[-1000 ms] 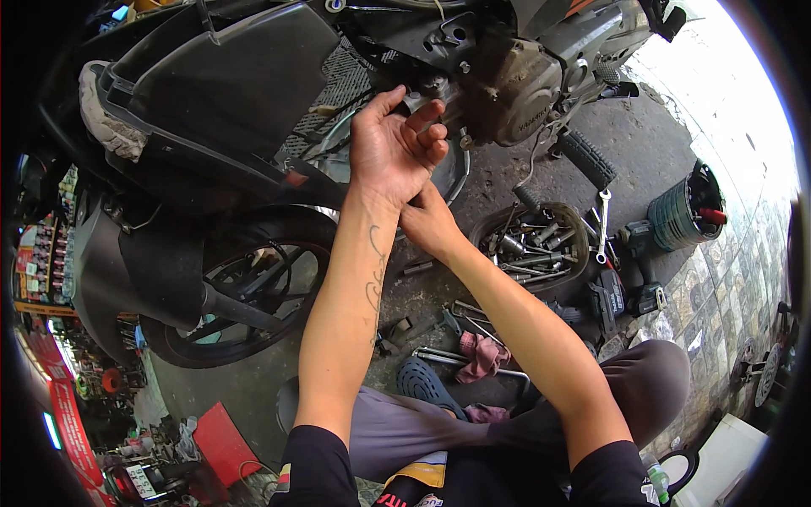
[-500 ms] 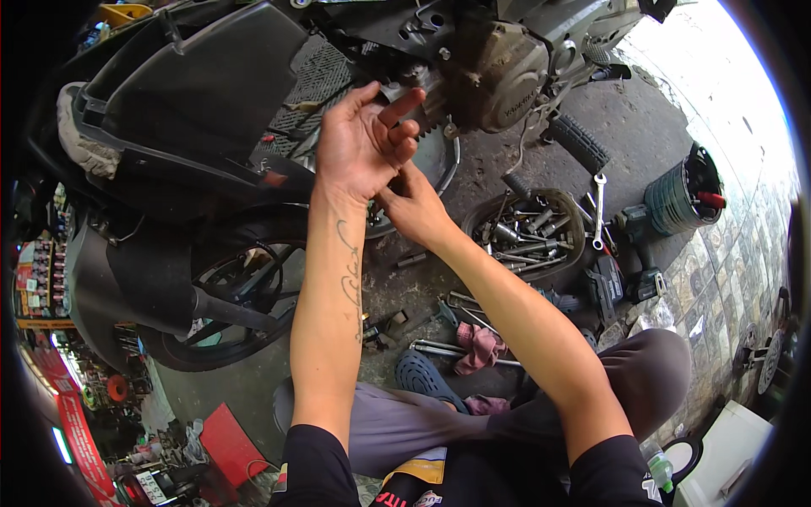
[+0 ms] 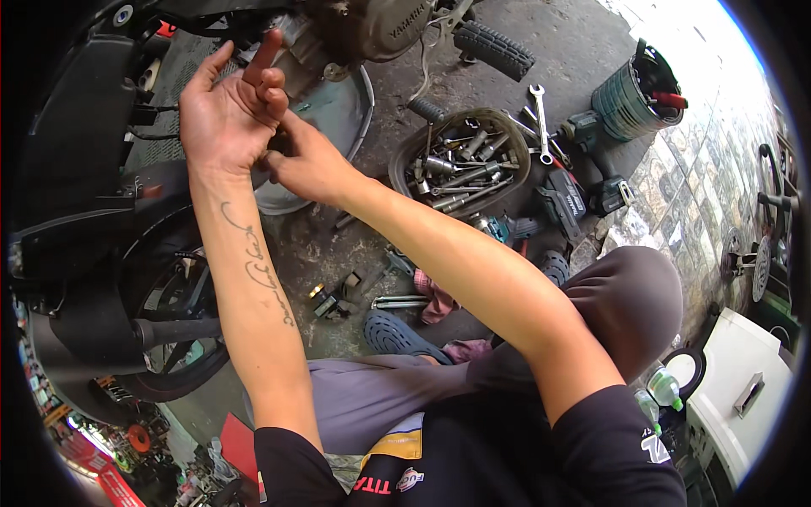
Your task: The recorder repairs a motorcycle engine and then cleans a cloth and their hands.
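Note:
My left hand (image 3: 228,122) is palm up under the motorcycle's engine (image 3: 372,29), its thumb and index finger stretched out and the other fingers partly curled. The palm shows bare. Just right of that wrist, and partly behind it, is my right hand (image 3: 308,165). Its thumb and back show, but most of its fingers are hidden, so I cannot see what they touch. Beyond the hands a round metal pan (image 3: 359,106) lies on the floor below the engine. The motorcycle's wheel (image 3: 169,380) stands left of my left forearm.
A clear tub (image 3: 397,165) of sockets and ratchets sits right of my hands. Near it lie a combination wrench (image 3: 539,118), a teal power driver (image 3: 587,131) and a black power tool (image 3: 564,203). A tin bucket (image 3: 621,106) stands farther right. A pink rag (image 3: 438,302) lies near my foot.
The view has swung right and down, so motorcycle, hands and tools sit farther left and higher in the picture. The pose of both hands looks much the same.

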### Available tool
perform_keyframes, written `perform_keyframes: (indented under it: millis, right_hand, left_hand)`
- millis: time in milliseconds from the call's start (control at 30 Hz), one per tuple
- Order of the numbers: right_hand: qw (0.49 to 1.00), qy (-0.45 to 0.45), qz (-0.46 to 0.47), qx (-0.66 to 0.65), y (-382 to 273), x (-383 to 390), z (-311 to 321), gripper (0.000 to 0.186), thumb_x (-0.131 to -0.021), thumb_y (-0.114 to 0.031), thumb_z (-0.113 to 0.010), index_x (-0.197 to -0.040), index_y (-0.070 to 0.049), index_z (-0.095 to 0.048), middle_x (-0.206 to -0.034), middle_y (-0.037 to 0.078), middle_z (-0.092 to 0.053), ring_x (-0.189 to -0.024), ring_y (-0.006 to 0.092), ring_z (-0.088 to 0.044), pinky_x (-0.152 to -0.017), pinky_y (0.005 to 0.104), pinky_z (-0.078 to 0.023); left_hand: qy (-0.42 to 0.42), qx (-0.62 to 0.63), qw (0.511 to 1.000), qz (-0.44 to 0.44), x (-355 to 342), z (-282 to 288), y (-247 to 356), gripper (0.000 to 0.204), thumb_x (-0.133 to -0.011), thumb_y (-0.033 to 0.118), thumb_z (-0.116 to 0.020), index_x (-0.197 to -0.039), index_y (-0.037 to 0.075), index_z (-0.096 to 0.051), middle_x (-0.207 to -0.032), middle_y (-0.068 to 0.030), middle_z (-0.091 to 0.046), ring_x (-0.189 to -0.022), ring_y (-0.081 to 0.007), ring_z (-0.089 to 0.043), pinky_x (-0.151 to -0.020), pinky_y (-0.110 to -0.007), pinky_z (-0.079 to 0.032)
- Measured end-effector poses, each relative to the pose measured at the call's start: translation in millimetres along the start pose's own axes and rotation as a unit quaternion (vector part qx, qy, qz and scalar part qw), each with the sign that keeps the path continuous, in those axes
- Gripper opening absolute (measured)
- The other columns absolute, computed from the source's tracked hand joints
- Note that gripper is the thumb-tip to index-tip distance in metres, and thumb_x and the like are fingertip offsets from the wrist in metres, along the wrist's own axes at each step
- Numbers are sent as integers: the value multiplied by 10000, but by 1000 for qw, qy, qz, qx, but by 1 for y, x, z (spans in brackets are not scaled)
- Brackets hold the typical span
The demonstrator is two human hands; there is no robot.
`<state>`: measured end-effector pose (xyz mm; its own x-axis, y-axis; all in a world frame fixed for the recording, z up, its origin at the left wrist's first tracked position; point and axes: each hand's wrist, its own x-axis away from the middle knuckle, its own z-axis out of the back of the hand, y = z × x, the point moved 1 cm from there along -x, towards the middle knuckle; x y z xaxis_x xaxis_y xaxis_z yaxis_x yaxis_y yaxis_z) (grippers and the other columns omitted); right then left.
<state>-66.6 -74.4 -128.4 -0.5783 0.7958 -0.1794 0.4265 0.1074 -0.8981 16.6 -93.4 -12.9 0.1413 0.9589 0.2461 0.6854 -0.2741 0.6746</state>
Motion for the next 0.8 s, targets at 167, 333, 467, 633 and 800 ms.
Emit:
perform_keyframes:
  millis: [167,333,467,633,800]
  right_hand:
    - [1000,-16,-11,11,0,0,-1,418,-833,-20,-538,-1232,11,-419,-851,58,-571,-728,123,-539,-637,280,-459]
    - [997,17,72,-11,12,-6,-1,334,-866,-38,-551,-1181,8,-449,-950,34,-594,-823,108,-556,-706,259,-457]
    - [998,-47,-32,-18,-2,-3,3,397,-862,-54,-575,-1229,11,-437,-978,45,-603,-853,111,-566,-724,262,-462]
    - [1000,-4,-23,-14,-8,1,-1,572,-805,-27,-578,-1343,-135,-417,-856,75,-555,-767,147,-525,-701,300,-447]
    - [1000,2,-19,-9,-19,7,3,419,-838,3,-546,-1243,-41,-448,-807,24,-544,-682,109,-508,-587,267,-427]
  left_hand:
    - [1,93,996,-5,-1,2,-4,312,-895,234,-521,-951,-72,-539,-849,-93,-599,-720,-177,-532,-595,-271,-438]
    - [-8,99,994,-38,-8,1,-9,350,-878,228,-521,-1032,-86,-531,-891,-123,-646,-712,-194,-566,-568,-273,-419]
    - [25,22,999,-35,-4,-2,-3,425,-901,270,-468,-1156,-67,-518,-1164,-160,-633,-794,-240,-663,-562,-278,-446]
    - [40,57,997,-34,4,-5,-3,396,-907,257,-487,-1171,-36,-529,-1097,-104,-652,-758,-199,-623,-553,-267,-472]
    - [101,90,988,-73,1,-15,-16,254,-900,234,-526,-889,-19,-544,-752,-38,-567,-637,-125,-535,-499,-236,-417]
